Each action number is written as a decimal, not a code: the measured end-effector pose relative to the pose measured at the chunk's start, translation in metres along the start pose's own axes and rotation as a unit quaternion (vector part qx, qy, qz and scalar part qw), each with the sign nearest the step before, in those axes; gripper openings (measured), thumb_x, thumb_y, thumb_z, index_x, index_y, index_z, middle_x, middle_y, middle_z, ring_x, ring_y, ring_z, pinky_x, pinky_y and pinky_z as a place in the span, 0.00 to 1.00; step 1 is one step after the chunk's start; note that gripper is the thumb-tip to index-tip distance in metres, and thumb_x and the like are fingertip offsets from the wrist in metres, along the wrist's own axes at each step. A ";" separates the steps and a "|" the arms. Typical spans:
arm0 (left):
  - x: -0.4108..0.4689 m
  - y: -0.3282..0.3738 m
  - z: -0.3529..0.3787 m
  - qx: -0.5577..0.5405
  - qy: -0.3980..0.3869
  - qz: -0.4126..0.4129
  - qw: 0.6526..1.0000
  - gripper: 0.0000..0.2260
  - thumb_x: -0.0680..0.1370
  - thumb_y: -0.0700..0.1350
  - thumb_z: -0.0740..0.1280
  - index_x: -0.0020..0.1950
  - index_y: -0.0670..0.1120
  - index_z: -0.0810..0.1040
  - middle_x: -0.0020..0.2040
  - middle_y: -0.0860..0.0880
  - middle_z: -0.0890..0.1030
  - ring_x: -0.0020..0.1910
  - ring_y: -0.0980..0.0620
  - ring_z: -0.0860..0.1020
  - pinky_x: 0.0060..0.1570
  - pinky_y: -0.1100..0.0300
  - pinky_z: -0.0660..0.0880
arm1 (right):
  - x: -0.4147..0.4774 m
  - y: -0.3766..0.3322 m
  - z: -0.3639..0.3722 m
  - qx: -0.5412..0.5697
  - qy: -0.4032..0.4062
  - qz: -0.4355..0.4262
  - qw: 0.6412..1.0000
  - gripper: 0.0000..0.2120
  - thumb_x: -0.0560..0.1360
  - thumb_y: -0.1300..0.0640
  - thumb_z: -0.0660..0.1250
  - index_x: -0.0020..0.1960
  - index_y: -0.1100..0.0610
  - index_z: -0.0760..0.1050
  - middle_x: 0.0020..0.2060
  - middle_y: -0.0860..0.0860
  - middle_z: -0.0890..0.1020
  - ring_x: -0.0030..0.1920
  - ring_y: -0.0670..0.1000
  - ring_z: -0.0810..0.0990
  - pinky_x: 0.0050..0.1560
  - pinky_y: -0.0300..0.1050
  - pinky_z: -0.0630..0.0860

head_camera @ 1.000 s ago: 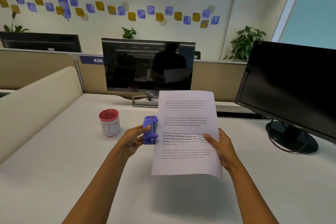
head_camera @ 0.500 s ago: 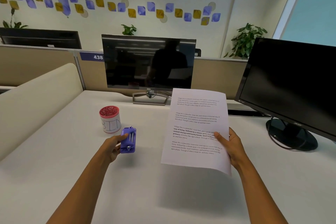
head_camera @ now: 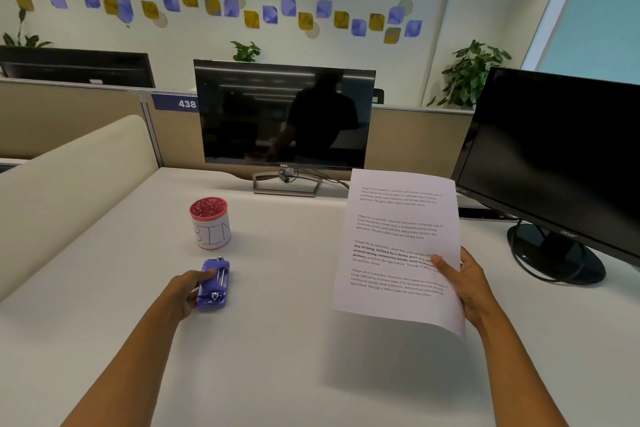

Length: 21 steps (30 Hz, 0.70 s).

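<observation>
A small purple stapler-like tool lies on the white desk, just in front of the red cup. My left hand grips its left side, thumb on top. A printed sheet of paper with several paragraphs of text is held upright above the desk on the right. My right hand pinches its lower right edge, thumb on the printed face.
A red cup with a white label reading BIN stands behind the purple tool. A Dell monitor stands at the back centre, a second black monitor with a round base at the right. A beige padded divider runs along the left.
My left hand has carried the purple tool away from the paper's left edge, down and left onto the desk. My right hand has moved the paper to the right.
</observation>
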State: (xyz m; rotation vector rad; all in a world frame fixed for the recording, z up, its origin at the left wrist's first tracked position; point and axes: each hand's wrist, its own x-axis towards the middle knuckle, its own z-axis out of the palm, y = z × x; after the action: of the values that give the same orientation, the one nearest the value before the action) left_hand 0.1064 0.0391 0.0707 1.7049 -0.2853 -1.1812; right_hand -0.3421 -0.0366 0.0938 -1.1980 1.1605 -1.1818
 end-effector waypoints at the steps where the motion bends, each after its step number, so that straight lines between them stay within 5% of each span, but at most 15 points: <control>1: 0.000 -0.001 0.000 0.008 0.003 -0.004 1.000 0.22 0.75 0.36 0.66 0.67 0.33 0.65 0.57 0.38 0.73 0.34 0.48 0.72 0.25 0.57 0.75 | -0.001 0.001 -0.001 0.001 -0.001 0.002 1.000 0.46 0.45 0.34 0.78 0.60 0.49 0.73 0.55 0.53 0.82 0.50 0.59 0.83 0.37 0.48 0.82; 4: 0.000 -0.003 0.002 0.008 0.001 -0.002 1.000 0.12 0.76 0.36 0.65 0.57 0.37 0.67 0.43 0.40 0.75 0.24 0.47 0.77 0.14 0.65 0.71 | -0.001 0.004 -0.004 0.000 -0.001 0.012 1.000 0.45 0.45 0.35 0.78 0.59 0.49 0.73 0.55 0.54 0.82 0.51 0.60 0.82 0.41 0.51 0.82; 7: 0.005 -0.006 0.004 0.004 0.009 0.000 1.000 0.11 0.76 0.37 0.66 0.53 0.37 0.67 0.37 0.43 0.73 0.31 0.45 0.74 0.12 0.66 0.70 | -0.003 0.006 -0.005 -0.001 0.001 0.018 1.000 0.45 0.44 0.35 0.79 0.58 0.49 0.74 0.54 0.54 0.82 0.50 0.60 0.82 0.40 0.51 0.82; 10: 0.016 -0.011 0.005 0.025 0.034 0.014 0.999 0.15 0.74 0.41 0.68 0.57 0.34 0.72 0.47 0.38 0.77 0.42 0.41 0.75 0.33 0.58 0.77 | -0.004 0.009 -0.005 -0.007 0.002 0.020 1.000 0.51 0.43 0.35 0.79 0.63 0.53 0.72 0.55 0.55 0.82 0.50 0.60 0.83 0.39 0.51 0.82; 13: 0.018 -0.014 0.008 0.068 0.062 0.060 0.994 0.17 0.75 0.43 0.68 0.62 0.39 0.74 0.62 0.37 0.75 0.54 0.40 0.75 0.54 0.49 0.73 | -0.004 0.011 -0.004 -0.013 0.003 0.022 1.000 0.53 0.43 0.34 0.78 0.64 0.53 0.71 0.55 0.54 0.82 0.49 0.59 0.83 0.38 0.50 0.82; 21: 0.002 -0.022 0.027 0.121 0.118 0.147 0.975 0.17 0.78 0.42 0.62 0.66 0.40 0.71 0.62 0.37 0.76 0.51 0.41 0.73 0.49 0.52 0.71 | -0.005 0.009 -0.002 -0.018 -0.001 0.023 1.000 0.51 0.44 0.34 0.78 0.63 0.53 0.72 0.55 0.55 0.82 0.49 0.60 0.83 0.41 0.53 0.82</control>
State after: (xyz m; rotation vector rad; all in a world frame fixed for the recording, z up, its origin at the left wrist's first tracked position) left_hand 0.0787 0.0319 0.0512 1.9154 -0.5323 -0.7421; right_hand -0.3437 -0.0316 0.0846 -1.1934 1.2068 -1.1301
